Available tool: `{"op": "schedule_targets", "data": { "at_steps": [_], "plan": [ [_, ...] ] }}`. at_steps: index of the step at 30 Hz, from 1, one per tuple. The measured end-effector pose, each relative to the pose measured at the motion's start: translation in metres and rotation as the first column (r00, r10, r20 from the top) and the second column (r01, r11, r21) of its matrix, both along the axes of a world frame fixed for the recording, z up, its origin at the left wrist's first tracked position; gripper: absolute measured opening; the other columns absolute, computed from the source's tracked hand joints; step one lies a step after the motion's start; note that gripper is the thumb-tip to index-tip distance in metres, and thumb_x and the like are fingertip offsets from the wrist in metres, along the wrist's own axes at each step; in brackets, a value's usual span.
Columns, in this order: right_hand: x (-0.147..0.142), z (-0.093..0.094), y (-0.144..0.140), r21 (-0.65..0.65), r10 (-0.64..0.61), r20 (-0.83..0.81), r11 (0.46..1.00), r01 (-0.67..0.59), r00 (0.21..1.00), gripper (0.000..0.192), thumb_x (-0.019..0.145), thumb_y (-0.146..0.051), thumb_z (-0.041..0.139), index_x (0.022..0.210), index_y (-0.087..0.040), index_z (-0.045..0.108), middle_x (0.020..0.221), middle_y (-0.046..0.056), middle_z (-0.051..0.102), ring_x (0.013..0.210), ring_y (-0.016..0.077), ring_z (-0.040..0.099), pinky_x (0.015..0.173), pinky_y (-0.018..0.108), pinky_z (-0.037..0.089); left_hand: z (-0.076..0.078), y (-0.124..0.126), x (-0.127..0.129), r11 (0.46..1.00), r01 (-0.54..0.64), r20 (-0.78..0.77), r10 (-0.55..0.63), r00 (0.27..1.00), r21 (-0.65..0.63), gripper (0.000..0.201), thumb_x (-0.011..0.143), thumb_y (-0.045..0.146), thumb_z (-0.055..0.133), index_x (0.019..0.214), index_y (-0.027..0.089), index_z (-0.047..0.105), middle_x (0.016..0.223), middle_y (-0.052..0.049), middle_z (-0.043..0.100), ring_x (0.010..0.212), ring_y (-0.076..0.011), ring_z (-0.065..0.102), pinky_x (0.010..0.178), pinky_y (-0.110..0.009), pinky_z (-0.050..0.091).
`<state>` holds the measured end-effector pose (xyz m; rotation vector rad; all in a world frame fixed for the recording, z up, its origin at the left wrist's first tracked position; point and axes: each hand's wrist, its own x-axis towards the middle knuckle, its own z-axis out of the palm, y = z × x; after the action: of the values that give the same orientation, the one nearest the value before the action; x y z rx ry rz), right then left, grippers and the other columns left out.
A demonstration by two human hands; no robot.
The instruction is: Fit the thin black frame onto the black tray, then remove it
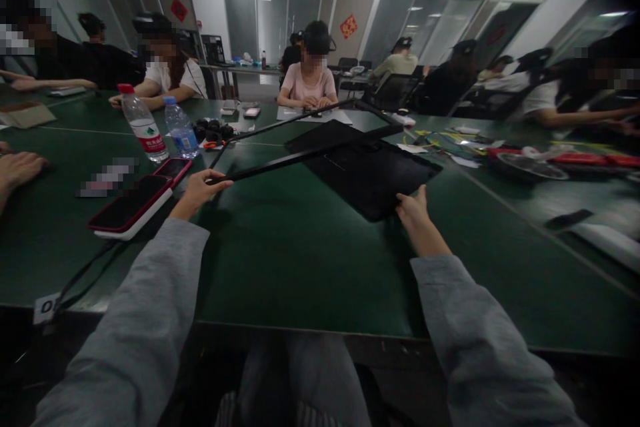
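My left hand (196, 192) pinches the near left corner of a thin black rectangular frame (280, 164). The frame is held tilted above the table, and its long front bar slants up to the right. Under and behind that bar is a flat black panel (367, 180); its kind does not show. My right hand (416, 217) grips this panel at its near right edge, thumb on top and the other fingers partly hidden. The front bar passes across the panel; whether the two touch I cannot tell.
Left on the green table (310, 287) are a red-capped bottle (144, 127), a blue-capped bottle (181, 130) and a red-edged phone (133, 203) on a white box. Wires (445, 143) and a red-and-black item (540, 157) lie at right. People sit around the table.
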<state>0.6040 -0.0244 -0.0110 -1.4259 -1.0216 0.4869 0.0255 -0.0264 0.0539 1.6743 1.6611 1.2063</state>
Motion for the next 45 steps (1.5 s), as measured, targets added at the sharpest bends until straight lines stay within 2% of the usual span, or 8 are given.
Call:
{"op": "schedule_targets", "data": {
  "at_steps": [7,11,16,19,22,26,34,45],
  "plan": [
    [-0.021,0.003,0.003,-0.136,0.235,-0.235,0.953,-0.272,0.943,0.090,0.069,-0.024,0.071,0.156,-0.029,0.049,0.123,0.007,0.075,0.106,0.0242,0.073,0.100,0.046,0.059,0.003,0.002,-0.002,0.999,0.009,-0.085,-0.006,0.996,0.033,0.044,0.061,0.054,0.094,0.083,0.022,0.074,0.095,-0.008,0.077,0.101,-0.0304,0.070,0.094,-0.042,0.055],
    [-0.016,0.017,0.004,-0.061,0.021,-0.166,0.998,-0.031,0.986,0.056,0.084,-0.043,0.070,0.136,-0.022,0.062,0.099,0.005,0.075,0.104,0.0248,0.074,0.103,0.048,0.058,-0.002,0.005,-0.004,0.998,0.052,-0.130,-0.047,0.990,0.038,0.043,0.061,0.054,0.093,0.084,0.023,0.075,0.097,-0.007,0.077,0.104,-0.0308,0.070,0.097,-0.043,0.054],
    [-0.006,0.049,-0.009,0.017,0.147,-0.184,0.989,-0.146,0.972,0.055,0.099,-0.071,0.043,0.119,-0.025,0.065,0.109,0.011,0.076,0.114,0.0276,0.074,0.105,0.051,0.059,-0.005,0.006,-0.002,0.991,0.108,-0.210,-0.090,0.973,0.074,0.044,0.063,0.057,0.093,0.087,0.024,0.077,0.105,-0.009,0.078,0.108,-0.0318,0.069,0.102,-0.046,0.051],
    [-0.013,0.057,-0.015,-0.010,0.246,-0.129,0.968,-0.250,0.961,0.051,0.091,-0.067,0.063,0.121,-0.027,0.065,0.123,0.011,0.076,0.126,0.0299,0.070,0.110,0.053,0.057,-0.003,0.004,0.002,0.992,0.113,-0.238,-0.098,0.966,0.053,0.051,0.060,0.065,0.094,0.087,0.025,0.078,0.106,-0.010,0.078,0.108,-0.0332,0.068,0.102,-0.048,0.051],
    [-0.023,0.048,-0.013,0.004,0.266,-0.041,0.964,-0.266,0.963,0.062,0.072,-0.041,0.083,0.129,-0.025,0.064,0.138,0.012,0.071,0.138,0.0307,0.062,0.119,0.053,0.050,-0.002,0.001,0.007,0.990,0.138,-0.262,-0.126,0.957,0.029,0.056,0.056,0.070,0.094,0.085,0.024,0.078,0.105,-0.010,0.077,0.107,-0.0337,0.067,0.102,-0.049,0.051],
    [-0.029,0.027,-0.005,-0.004,0.231,0.093,0.973,-0.232,0.969,0.076,0.065,-0.024,0.076,0.139,-0.021,0.059,0.143,0.014,0.068,0.142,0.0307,0.059,0.123,0.056,0.044,-0.008,0.004,0.007,0.982,0.184,-0.298,-0.163,0.941,0.046,0.052,0.057,0.068,0.094,0.081,0.025,0.077,0.101,-0.010,0.076,0.108,-0.0343,0.065,0.102,-0.050,0.050],
    [-0.036,0.014,-0.013,0.029,0.055,0.378,0.997,-0.071,0.924,0.073,0.068,-0.021,0.066,0.141,-0.018,0.057,0.133,0.016,0.071,0.134,0.0306,0.064,0.123,0.058,0.042,-0.028,0.017,0.004,0.960,0.272,-0.354,-0.234,0.905,0.060,0.045,0.066,0.065,0.091,0.082,0.026,0.076,0.106,-0.009,0.076,0.115,-0.0331,0.063,0.111,-0.051,0.044],
    [-0.043,0.008,-0.020,0.096,-0.015,0.451,0.995,-0.032,0.892,0.066,0.072,-0.025,0.063,0.137,-0.014,0.060,0.134,0.018,0.072,0.129,0.0317,0.068,0.121,0.055,0.046,-0.039,0.025,0.003,0.930,0.353,-0.367,-0.293,0.883,0.106,0.050,0.070,0.071,0.085,0.088,0.025,0.077,0.106,-0.010,0.077,0.107,-0.0308,0.067,0.108,-0.051,0.046]
  ]
}}
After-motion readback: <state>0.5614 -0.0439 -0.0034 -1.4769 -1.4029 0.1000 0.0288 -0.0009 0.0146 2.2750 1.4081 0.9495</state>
